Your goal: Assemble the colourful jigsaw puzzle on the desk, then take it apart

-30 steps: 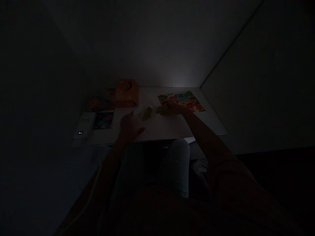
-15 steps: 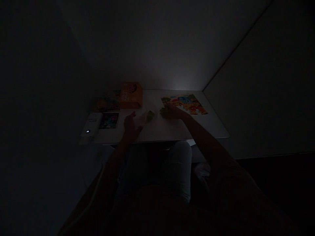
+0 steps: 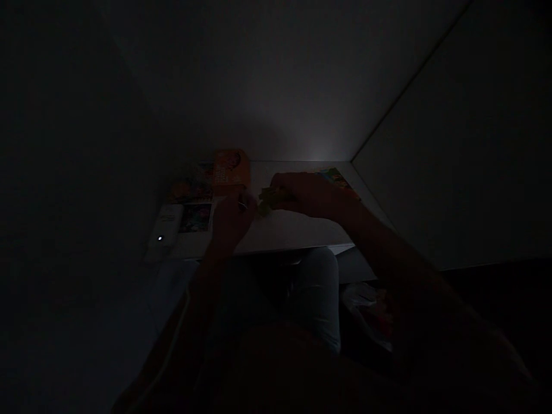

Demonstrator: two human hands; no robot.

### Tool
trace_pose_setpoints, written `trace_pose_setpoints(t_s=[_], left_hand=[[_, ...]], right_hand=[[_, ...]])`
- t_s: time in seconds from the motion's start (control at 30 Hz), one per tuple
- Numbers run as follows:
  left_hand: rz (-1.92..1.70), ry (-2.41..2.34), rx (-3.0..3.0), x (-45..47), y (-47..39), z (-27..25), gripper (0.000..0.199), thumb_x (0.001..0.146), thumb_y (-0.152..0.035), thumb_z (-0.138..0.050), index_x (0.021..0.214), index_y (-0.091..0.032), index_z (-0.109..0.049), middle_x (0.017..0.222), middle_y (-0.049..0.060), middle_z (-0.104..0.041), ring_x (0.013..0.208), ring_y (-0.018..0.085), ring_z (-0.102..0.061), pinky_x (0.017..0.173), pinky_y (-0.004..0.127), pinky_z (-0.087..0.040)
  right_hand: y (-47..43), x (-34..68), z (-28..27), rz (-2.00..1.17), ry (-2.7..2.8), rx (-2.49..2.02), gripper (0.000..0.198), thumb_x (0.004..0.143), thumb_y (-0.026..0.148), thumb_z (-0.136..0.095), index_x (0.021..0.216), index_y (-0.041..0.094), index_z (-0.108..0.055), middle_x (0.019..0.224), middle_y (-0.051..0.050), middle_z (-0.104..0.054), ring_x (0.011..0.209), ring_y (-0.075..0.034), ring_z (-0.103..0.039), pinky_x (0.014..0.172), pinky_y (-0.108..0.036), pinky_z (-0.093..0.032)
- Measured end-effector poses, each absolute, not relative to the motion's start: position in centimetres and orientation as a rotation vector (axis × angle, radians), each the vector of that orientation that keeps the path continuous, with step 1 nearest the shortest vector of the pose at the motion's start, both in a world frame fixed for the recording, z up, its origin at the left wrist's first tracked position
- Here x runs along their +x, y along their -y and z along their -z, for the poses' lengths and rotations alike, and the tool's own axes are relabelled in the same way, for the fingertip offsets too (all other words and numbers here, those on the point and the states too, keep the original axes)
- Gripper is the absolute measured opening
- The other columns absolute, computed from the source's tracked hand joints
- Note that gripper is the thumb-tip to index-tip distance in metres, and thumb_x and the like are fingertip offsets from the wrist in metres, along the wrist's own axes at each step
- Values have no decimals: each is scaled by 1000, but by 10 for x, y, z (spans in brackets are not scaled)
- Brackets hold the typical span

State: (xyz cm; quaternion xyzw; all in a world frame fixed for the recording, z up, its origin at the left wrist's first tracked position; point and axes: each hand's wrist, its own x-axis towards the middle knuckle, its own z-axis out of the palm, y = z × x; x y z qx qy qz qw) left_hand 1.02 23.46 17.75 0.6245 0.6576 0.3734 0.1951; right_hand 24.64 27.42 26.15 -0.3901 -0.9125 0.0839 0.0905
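Note:
The scene is very dark. My right hand [image 3: 308,194] is closed around a yellow-green puzzle piece [image 3: 269,196], raised over the white table. Just below that piece shows another dim greenish piece [image 3: 263,210], beside the fingertips of my left hand [image 3: 233,217]. My left hand has its fingers curled in, and a thin pale edge shows at them; what it holds is too dark to make out. Behind my right hand lies a partly joined, colourful jigsaw puzzle [image 3: 336,177], mostly covered by that hand.
An orange box [image 3: 232,169] stands at the back left of the table [image 3: 297,233]. Left of it lie a clear bag with orange contents [image 3: 181,188] and a dark printed card [image 3: 195,218]. A white device [image 3: 167,223] with a small light sits at the left edge.
My right hand has come up and left from beside the jigsaw with the green piece. My left hand has moved right and curled its fingers. The view has shifted slightly.

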Motion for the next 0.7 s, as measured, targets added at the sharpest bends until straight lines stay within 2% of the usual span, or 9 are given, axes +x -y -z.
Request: trace_pose_setpoints(t_s=[0.07,0.17,0.3,0.37,0.47,0.53,0.6,0.7], left_hand=[[-1128,-1748,1660,3,-237,-176,16,106,-30,-75,96,-18,-71,92,5,-77,86,22,-72,79,36,-44],[-1178,-1699,1613,-3,-236,-168,27,105,-44,-69,96,-19,-71,92,5,-78,83,22,-74,78,36,-47],[-1234,-1600,1583,-8,-232,-156,43,99,-63,-61,99,-21,-68,93,6,-77,79,21,-74,77,36,-52],[-1231,-1605,1553,-13,-230,-155,47,96,-66,-59,99,-21,-68,91,6,-76,78,21,-74,78,37,-53],[-1194,-1633,1540,-21,-225,-157,49,91,-71,-58,90,-23,-64,80,6,-71,74,23,-70,75,39,-51],[-1127,-1655,1519,-28,-221,-157,52,89,-77,-59,83,-25,-58,67,4,-64,64,22,-63,67,38,-46],[-1089,-1642,1494,-34,-218,-152,55,90,-79,-62,87,-25,-58,60,2,-61,57,22,-58,61,38,-40],[-1147,-1465,1479,-38,-217,-135,52,97,-74,-68,87,-24,-61,65,3,-67,58,21,-62,66,38,-49]], right_hand=[[-279,210,-265,-72,2876,-1317,36,102,33,-84,135,22,-74,128,-18,-86,121,-40,-83,92,-43,-61],[-299,168,-258,-61,2978,-1544,43,97,22,-86,138,15,-76,128,-24,-87,114,-41,-85,86,-42,-62],[-325,169,-247,-268,2886,-1313,54,104,30,-84,154,14,-69,142,-23,-83,128,-36,-82,103,-43,-63],[-334,201,-244,-350,2739,-1156,48,108,34,-81,151,17,-71,142,-20,-83,128,-33,-81,109,-43,-62],[-340,282,-236,-452,2388,-1167,42,110,43,-78,146,22,-73,132,-14,-85,108,-27,-82,100,-43,-65],[-338,344,-222,-440,2179,-1416,46,105,44,-83,145,23,-75,130,-13,-84,103,-27,-81,97,-43,-66],[-330,401,-200,-414,1922,-1857,38,103,41,-82,136,23,-78,129,-13,-85,107,-29,-82,101,-45,-67],[-315,458,-157,-380,1758,-2134,30,106,39,-73,125,16,-79,120,-20,-86,108,-36,-83,102,-55,-68]])
